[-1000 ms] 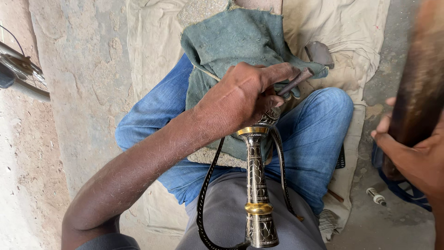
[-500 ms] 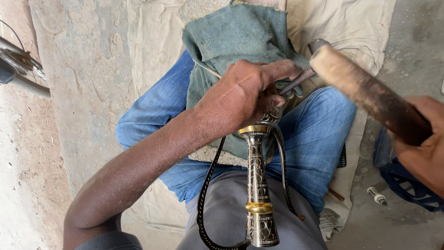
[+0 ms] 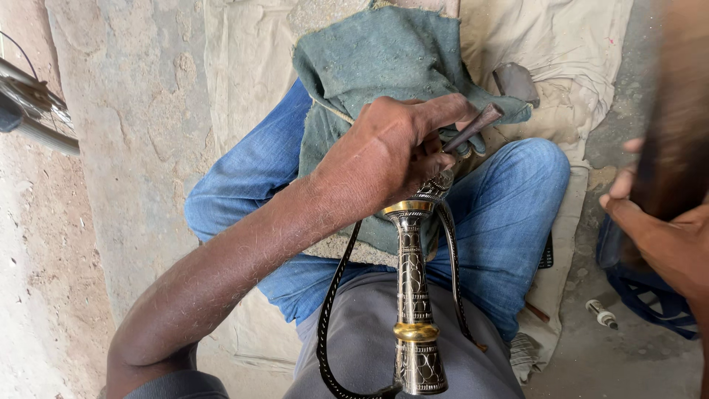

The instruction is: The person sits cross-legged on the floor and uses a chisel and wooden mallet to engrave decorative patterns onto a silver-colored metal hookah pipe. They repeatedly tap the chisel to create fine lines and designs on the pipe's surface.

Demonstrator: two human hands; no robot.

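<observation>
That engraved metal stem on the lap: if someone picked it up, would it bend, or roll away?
The engraved metal stem looks rigid, probably heavy for its size. Its round, flared shape might roll on a hard floor. The black cord looped beside it seems floppy and would likely trail along.

Left hand (image 3: 391,159) clenched low; right hand (image 3: 665,236) raised, apparently gripping.

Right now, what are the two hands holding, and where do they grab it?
The left hand grips a thin metal punch around its lower shaft, against the engraved metal stem. The right hand grips a blurred wooden handle; where along it cannot be told.
</observation>
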